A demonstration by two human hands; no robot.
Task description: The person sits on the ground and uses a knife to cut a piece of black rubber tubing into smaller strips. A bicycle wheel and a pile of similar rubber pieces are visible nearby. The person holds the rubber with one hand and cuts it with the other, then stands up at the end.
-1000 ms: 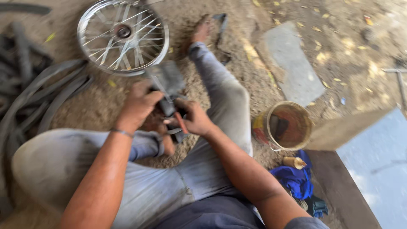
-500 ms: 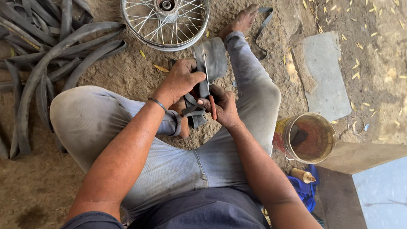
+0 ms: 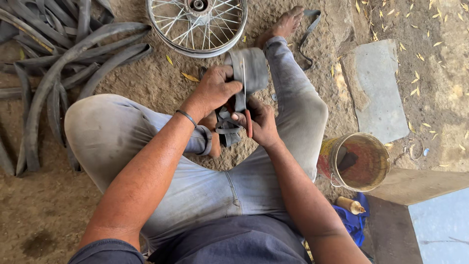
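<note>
Head camera looks straight down at me sitting on the dirt ground (image 3: 146, 83) with my legs folded. My left hand (image 3: 215, 90) is curled tight around a folded piece of grey rubber tube (image 3: 251, 71), fingers wrapped over its near edge, holding it up just above my knees. My right hand (image 3: 261, 122) sits just below and beside it, thumb and fingers pinched on a thin reddish strip (image 3: 248, 123) that stands upright against the lower, crumpled part of the same tube. The two hands are nearly touching, with the tube between them. A dark band (image 3: 186, 117) circles my left wrist.

Ahead of my hands, a spoked wheel rim (image 3: 198, 24) lies flat on the ground, close to my bare right foot (image 3: 286, 24). A loose dark strap (image 3: 308, 36) curls just beside that foot. To my left, a heap of old black tubes (image 3: 53, 63) sprawls over the dirt. To my right, a flat grey stone slab (image 3: 376, 88) lies among scattered yellow leaves. Nearer my right knee stands a worn bucket (image 3: 359, 161), open at the top, with something dark inside. Just below it a small bottle (image 3: 349, 205) rests on a blue cloth (image 3: 351, 225), next to a concrete ledge (image 3: 420, 186).
</note>
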